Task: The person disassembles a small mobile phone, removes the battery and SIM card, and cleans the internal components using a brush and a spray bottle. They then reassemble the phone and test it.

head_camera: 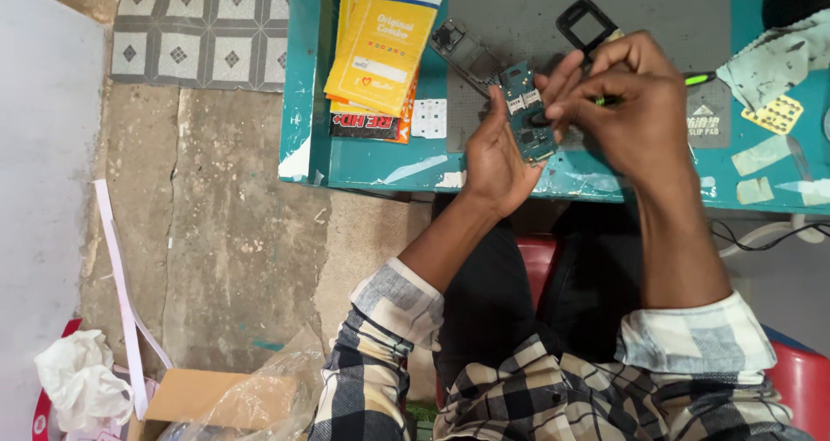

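Green circuit board (527, 117) in left hand (497, 160); right hand (635, 104) pinching green-tipped tool (696, 79).

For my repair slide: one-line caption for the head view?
Left hand holds a circuit board; right hand works it.

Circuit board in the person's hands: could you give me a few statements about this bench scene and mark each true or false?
1. The left hand holds the small circuit board. True.
2. The right hand is empty. False: it holds a thin tool with a green handle, its tip hidden behind the fingers.
3. The black phone frame lies on the grey mat. True.
4. The yellow packets lie on the floor. False: they lie on the teal table.
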The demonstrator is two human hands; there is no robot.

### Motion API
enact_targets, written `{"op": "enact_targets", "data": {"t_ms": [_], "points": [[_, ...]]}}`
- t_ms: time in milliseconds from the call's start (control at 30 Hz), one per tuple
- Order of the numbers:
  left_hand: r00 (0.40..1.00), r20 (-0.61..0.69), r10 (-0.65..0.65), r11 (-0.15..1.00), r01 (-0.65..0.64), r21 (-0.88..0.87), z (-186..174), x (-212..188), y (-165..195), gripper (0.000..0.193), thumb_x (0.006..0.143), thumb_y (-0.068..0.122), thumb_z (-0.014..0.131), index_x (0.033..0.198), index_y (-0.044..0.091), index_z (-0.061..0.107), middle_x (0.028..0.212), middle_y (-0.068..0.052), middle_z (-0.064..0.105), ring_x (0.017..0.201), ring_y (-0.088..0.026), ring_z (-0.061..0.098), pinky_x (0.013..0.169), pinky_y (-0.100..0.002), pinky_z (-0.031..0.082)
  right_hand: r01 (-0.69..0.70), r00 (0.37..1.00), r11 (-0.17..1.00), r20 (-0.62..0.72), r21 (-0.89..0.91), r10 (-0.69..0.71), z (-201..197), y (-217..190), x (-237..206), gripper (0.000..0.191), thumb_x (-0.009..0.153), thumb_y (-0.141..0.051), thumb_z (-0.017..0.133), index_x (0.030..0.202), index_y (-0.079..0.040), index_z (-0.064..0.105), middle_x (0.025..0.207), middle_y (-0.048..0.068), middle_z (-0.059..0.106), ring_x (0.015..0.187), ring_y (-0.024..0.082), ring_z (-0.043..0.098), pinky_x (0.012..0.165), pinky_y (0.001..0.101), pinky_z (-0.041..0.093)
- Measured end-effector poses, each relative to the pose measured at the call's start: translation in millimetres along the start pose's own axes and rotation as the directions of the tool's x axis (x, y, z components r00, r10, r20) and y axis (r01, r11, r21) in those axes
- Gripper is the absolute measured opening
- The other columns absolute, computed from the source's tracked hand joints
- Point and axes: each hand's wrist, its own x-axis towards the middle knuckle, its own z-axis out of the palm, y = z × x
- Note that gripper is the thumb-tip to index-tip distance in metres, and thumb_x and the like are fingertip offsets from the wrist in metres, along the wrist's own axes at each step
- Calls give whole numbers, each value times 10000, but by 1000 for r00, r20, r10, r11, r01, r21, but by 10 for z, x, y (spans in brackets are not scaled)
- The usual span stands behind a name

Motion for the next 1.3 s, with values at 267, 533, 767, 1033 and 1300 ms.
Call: {"op": "enact_targets", "data": {"t_ms": [267, 533, 767, 1033, 1300], "points": [[999, 50, 7, 998, -10, 60, 32, 24, -8, 564, 1212, 530, 243, 1251, 57, 547, 1654, -216, 337, 1576, -302, 314, 1359, -440, 253, 194, 980, 913, 35, -360, -194, -156, 244, -89, 222, 766, -32, 982, 928, -53, 831, 1068, 59, 588, 990, 192, 572, 817, 344, 512], [998, -36, -57, 998, 57, -2, -79, 4, -36, 540, 1225, 497, 305, 1297, 31, 569, 1368, -161, 580, 1080, -230, 598, 915, -348, 495, 326, 937, 924, 198, -199, -288, -234, 155, 42, 221, 814, -37, 927, 966, 13, 775, 1052, 69, 593, 949, 162, 650, 809, 298, 576], [988, -105, -116, 988, 125, 88, -17, 22, -29, 556, 1148, 534, 386, 1314, 51, 605, 1012, -41, 628, 822, -162, 574, 745, -315, 486, 583, 778, 784, 425, -215, -463, -366, 27, 304, 234, 741, -49, 912, 916, 31, 781, 1025, 116, 606, 952, 236, 654, 786, 339, 598], [957, -248, -149, 981, 174, 83, 65, 45, 2, 520, 1102, 517, 370, 1293, 67, 549, 1074, -39, 634, 914, -149, 588, 797, -311, 486, 620, 745, 751, 471, -227, -472, -308, -112, 361, 125, 741, -86, 844, 814, -19, 768, 1004, 83, 625, 866, 267, 667, 749, 448, 564], [985, -133, -113, 991, 121, 52, -34, 22, -25, 514, 1168, 499, 372, 1335, 41, 537, 1142, -85, 645, 1056, -206, 625, 895, -333, 516, 531, 810, 807, 433, -259, -395, -241, -346, 323, 195, 744, -110, 893, 844, 3, 768, 986, 91, 607, 853, 233, 664, 800, 415, 540]]}}
